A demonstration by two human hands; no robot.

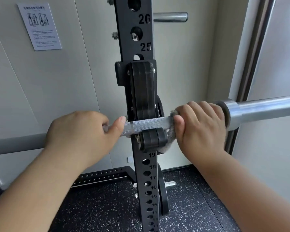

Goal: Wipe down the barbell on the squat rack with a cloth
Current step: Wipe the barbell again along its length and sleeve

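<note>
We are in the middle of wiping: our right hand (203, 128) closes its grip on the grey cloth (170, 139) round the barbell (149, 125) just right of the J-hook (153, 139), our left hand (80, 131) clasps the barbell left of it, and next the cloth should probably slide along.

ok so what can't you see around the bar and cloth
Head view only.
The cloth: mostly covered by the right hand, only grey edges show.
The bar: a stretch hidden under the left hand, both ends cut off by frame edges.
The wall notice: print too small to read.
</note>
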